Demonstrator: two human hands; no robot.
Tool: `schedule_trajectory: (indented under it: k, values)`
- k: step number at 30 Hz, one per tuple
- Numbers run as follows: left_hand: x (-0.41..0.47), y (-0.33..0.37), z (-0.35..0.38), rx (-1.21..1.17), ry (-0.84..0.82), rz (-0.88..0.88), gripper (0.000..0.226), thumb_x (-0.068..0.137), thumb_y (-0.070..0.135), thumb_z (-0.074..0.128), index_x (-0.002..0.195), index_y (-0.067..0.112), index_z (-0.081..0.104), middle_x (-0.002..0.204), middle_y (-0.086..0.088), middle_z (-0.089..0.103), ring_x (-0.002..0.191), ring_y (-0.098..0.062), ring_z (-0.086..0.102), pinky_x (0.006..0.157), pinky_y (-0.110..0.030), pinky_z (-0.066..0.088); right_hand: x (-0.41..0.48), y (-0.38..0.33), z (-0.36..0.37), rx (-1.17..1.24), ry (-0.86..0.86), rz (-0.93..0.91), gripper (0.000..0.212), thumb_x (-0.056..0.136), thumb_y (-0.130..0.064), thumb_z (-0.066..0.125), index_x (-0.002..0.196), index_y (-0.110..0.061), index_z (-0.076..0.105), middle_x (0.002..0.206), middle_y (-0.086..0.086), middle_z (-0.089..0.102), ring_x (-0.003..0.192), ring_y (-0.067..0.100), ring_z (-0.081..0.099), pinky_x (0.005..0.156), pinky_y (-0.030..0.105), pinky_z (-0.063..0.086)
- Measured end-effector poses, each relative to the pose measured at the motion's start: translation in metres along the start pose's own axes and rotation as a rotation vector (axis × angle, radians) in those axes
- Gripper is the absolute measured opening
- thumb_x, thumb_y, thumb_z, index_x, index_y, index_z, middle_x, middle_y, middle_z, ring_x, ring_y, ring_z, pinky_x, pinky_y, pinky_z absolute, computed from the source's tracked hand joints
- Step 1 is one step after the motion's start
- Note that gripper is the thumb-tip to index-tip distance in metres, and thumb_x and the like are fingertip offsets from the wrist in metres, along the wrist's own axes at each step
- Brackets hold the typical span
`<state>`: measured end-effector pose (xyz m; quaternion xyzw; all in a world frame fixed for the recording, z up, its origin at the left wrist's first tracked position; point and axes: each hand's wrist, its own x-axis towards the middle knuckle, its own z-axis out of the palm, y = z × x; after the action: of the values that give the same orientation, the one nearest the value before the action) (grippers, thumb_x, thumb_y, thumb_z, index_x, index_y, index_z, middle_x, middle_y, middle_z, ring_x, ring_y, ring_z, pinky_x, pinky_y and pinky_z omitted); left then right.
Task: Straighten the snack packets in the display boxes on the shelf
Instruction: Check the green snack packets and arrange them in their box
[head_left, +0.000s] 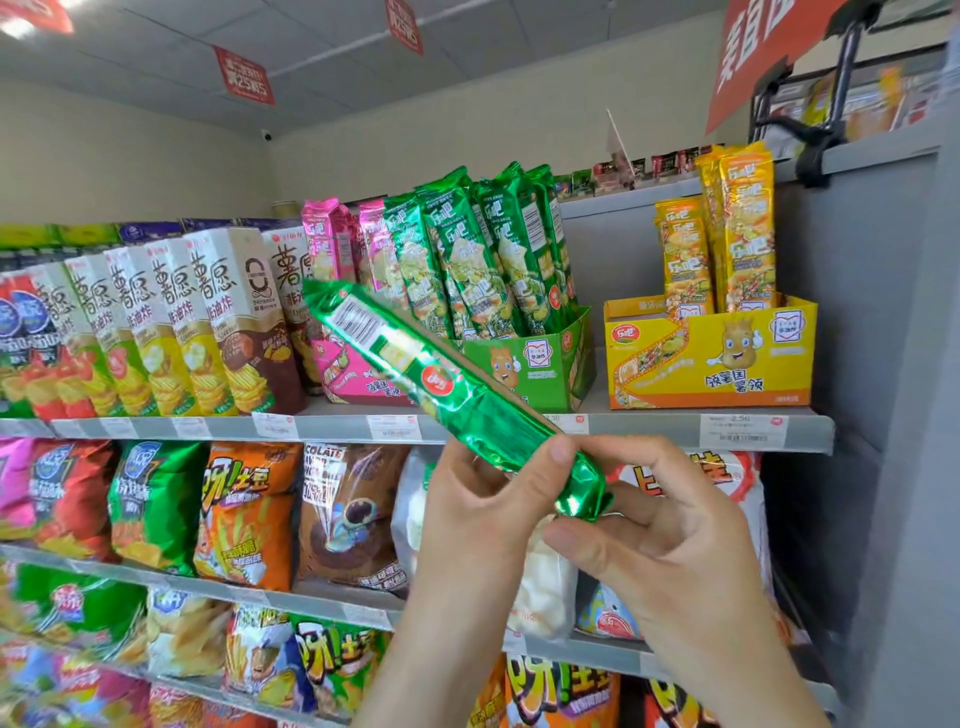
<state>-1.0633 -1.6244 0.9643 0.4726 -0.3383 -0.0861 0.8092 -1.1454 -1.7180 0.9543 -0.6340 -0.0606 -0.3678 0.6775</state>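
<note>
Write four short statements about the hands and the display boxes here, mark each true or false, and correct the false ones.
1. The left hand and the right hand both hold one green packet. True.
2. The yellow display box sits to the right of the green display box. True.
3. The green packet stands upright inside the green display box. False: it is tilted, held out in front of the shelf.
4. The yellow display box is packed full. False: only a few yellow packets stand at its back.
</note>
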Motion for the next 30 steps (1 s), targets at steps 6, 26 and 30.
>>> schedule_trajectory:
  k: [6, 26, 30]
  values:
    - [-0.004, -0.002, -0.005, 0.019, 0.075, -0.070, 0.058, 0.067, 0.039, 0.078, 0.106, -0.001, 0.065, 0.100, -0.026, 0.069, 0.086, -0.035, 0.069, 0.069, -0.037, 0.055, 0.005, -0.002, -0.013, 0.056, -0.063, 0.034, 0.038, 0.066, -0.007, 0.075, 0.104, -0.011, 0.072, 0.081, 0.011, 0.076, 0.063, 0.025, 0.073, 0.057, 0.020, 0.056]
    - [-0.010, -0.008, -0.006, 0.055, -0.108, -0.086, 0.038, 0.068, 0.028, 0.080, 0.099, 0.007, 0.070, 0.103, -0.017, 0.072, 0.102, -0.033, 0.068, 0.089, -0.045, 0.055, -0.003, 0.025, -0.005, -0.737, 0.298, -0.633, 0.008, 0.075, 0.001, 0.070, 0.071, -0.005, 0.068, 0.074, 0.006, 0.061, 0.072, 0.008, 0.055, 0.062, 0.018, 0.044]
    - [-0.010, -0.003, -0.008, 0.062, -0.008, -0.034, 0.031, 0.073, 0.033, 0.082, 0.095, 0.015, 0.071, 0.094, -0.011, 0.074, 0.085, -0.023, 0.073, 0.069, -0.031, 0.059, -0.006, 0.031, -0.002, -0.794, 0.344, -0.763, 0.010, 0.075, 0.006, 0.069, 0.067, 0.001, 0.072, 0.076, 0.015, 0.066, 0.071, 0.013, 0.057, 0.066, 0.021, 0.046]
